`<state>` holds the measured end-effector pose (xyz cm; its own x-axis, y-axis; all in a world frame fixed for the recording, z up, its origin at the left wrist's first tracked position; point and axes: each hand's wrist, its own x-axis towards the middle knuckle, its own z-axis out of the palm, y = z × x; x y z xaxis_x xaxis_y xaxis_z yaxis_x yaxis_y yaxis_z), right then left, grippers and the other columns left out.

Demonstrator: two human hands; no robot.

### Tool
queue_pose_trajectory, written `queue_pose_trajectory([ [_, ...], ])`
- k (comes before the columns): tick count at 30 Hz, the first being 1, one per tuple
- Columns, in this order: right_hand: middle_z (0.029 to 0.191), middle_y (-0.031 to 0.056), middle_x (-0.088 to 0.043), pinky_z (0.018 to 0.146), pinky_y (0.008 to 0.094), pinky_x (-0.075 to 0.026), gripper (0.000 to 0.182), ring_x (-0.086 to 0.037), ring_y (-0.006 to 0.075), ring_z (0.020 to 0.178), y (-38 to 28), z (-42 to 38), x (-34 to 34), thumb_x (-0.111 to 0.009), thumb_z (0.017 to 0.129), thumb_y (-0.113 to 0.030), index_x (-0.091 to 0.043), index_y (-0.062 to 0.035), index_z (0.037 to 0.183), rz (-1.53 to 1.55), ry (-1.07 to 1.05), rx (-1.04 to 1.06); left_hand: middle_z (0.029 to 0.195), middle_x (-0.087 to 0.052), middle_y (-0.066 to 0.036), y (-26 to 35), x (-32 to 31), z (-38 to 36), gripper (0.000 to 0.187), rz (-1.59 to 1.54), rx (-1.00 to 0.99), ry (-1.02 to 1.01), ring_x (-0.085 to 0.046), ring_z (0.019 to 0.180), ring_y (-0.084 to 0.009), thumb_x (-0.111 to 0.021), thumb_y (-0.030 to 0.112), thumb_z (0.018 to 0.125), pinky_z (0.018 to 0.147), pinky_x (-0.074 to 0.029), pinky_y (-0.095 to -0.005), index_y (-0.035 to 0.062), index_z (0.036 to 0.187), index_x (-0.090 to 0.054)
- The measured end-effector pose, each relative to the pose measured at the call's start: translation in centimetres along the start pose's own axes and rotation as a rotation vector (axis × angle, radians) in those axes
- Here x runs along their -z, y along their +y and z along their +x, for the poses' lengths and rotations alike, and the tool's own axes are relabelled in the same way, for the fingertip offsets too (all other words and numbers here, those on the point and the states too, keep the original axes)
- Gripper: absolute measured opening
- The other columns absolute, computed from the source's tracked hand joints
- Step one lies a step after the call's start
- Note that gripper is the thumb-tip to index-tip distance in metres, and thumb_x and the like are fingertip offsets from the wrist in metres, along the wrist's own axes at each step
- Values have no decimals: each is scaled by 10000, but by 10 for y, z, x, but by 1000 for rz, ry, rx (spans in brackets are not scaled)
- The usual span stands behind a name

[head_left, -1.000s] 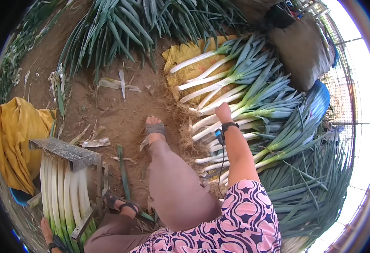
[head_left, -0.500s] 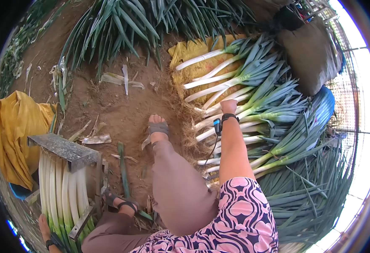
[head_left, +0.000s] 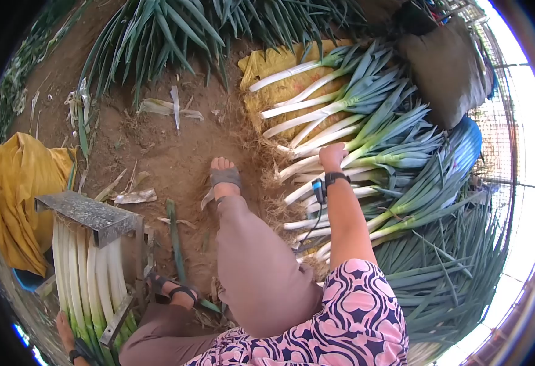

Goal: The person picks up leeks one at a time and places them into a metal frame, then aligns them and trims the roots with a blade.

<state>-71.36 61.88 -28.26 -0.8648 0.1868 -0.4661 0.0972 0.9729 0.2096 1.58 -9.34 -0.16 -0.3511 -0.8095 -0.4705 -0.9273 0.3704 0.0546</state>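
The right hand is seen just toward two o'clock from the middle of the view, rested on the leeks where white stalks give way to green leaves. Its fingers are curled downward; how tightly that grip is closed, and whether a stalk is held, cannot be told, as the fingertips are hidden. A dark wristband is worn just below it.

The leeks are laid in a row from one to four o'clock, roots toward nine o'clock and leaves toward three, partly over a yellow sheet.

At eight o'clock, the left hand is placed against the outer side of a leek bundle. How far its grip is opened cannot be told. The bundle is stood beside a metal stand, under its top plate. More leek greens are heaped at eleven o'clock, and a yellow cloth is draped at nine o'clock
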Motion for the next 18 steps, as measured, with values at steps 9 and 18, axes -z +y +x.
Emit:
queue_pose_trajectory([
  [9, 1208, 333, -477, 870, 413, -516, 829, -602, 396, 1047, -12, 29, -14, -644, 778, -107, -118, 133, 1372, 614, 137, -531, 1241, -538, -208, -2, -6, 0, 504, -16, 5, 76, -489, 1158, -338, -417, 362, 998, 992, -350, -381, -65, 1249, -510],
  [18, 694, 76, -517, 571, 357, -479, 196, -539, 226, 610, 46, -31, 41, -635, 752, -198, -513, -56, 809, 1915, -245, -337, 1108, -562, -194, 9, -11, -4, 437, -54, -117, 85, -514, 1059, -351, -402, 350, 1000, 913, -379, -394, -25, 1173, -544],
])
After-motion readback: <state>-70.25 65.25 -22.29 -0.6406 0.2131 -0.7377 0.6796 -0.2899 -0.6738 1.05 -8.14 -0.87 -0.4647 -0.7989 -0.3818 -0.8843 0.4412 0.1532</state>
